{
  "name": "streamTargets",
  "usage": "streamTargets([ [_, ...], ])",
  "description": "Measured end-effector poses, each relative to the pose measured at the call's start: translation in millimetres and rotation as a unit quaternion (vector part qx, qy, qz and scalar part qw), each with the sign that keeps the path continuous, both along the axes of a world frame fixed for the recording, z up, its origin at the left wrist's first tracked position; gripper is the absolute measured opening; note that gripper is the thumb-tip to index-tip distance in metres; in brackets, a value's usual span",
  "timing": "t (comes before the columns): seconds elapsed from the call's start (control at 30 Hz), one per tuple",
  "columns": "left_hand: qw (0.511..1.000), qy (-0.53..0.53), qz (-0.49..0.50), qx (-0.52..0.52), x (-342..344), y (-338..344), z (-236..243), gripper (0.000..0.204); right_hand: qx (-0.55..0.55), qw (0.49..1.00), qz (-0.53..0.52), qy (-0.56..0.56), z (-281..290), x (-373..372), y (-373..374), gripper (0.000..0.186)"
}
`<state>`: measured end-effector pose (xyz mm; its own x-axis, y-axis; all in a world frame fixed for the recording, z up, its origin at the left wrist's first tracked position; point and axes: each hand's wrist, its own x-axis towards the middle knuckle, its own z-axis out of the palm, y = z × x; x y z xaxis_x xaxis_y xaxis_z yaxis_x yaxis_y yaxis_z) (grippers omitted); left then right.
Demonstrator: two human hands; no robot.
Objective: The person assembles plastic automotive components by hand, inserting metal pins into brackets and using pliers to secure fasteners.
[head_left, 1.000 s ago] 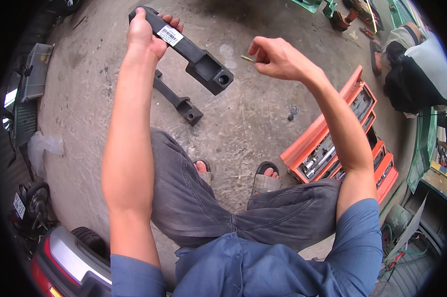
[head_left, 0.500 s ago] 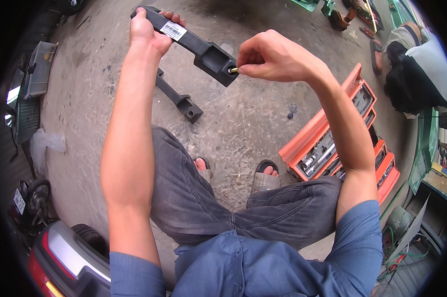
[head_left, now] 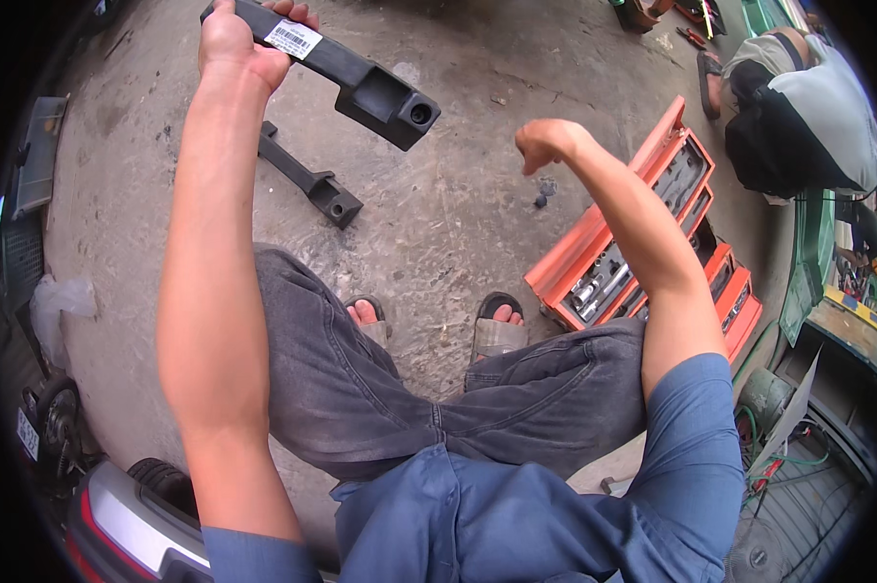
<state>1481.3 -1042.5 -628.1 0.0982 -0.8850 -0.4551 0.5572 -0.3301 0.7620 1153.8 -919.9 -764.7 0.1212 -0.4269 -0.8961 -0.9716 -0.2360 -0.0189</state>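
My left hand (head_left: 233,51) is closed around one end of a long black plastic bracket (head_left: 346,85), held up above the floor. A white label (head_left: 293,39) is stuck on it, and a round hole shows in its recessed far end. My right hand (head_left: 547,144) hangs in the air to the right, apart from the bracket. Its fingers are curled downward, and whatever may be between them is hidden. A similar black bracket (head_left: 307,180) lies on the concrete below the held one.
An orange cantilever toolbox (head_left: 560,267), opened out with sockets inside, stands by my right knee. Small dark bits (head_left: 541,200) lie near it. Another person (head_left: 798,121) crouches at far right. A car bumper (head_left: 133,510) and clear plastic bag (head_left: 62,303) are at left.
My right hand has left the bracket's hole, where it pinched a small yellowish piece, and moved right and down. That piece no longer shows. The view has shifted somewhat; my left hand keeps its grip.
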Motion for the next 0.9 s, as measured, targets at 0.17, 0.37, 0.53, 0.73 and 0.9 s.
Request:
streamTargets([
  [0.17,0.999,0.046,0.023,0.012,-36.9,12.6,15.5,0.052,0.143,0.976,0.112,0.120,-128.8,-34.9,46.6,0.034],
  [0.37,0.996,0.083,0.012,0.044,-26.5,2.2,3.9,0.055,0.231,0.955,0.094,0.160,-141.5,-17.9,47.9,0.031],
  [0.53,0.999,0.035,-0.020,0.009,-13.0,2.0,0.1,0.056,0.239,0.966,-0.012,0.096,-110.1,-13.8,43.7,0.026],
  [0.73,0.999,0.040,-0.013,0.016,-14.5,-0.6,-2.7,0.055,0.205,0.975,-0.040,0.079,-78.0,-9.9,43.1,0.026],
  [0.9,0.999,0.044,0.007,0.031,-28.1,7.3,7.5,0.055,0.036,0.986,-0.132,-0.090,-42.3,-10.5,20.6,0.025],
])
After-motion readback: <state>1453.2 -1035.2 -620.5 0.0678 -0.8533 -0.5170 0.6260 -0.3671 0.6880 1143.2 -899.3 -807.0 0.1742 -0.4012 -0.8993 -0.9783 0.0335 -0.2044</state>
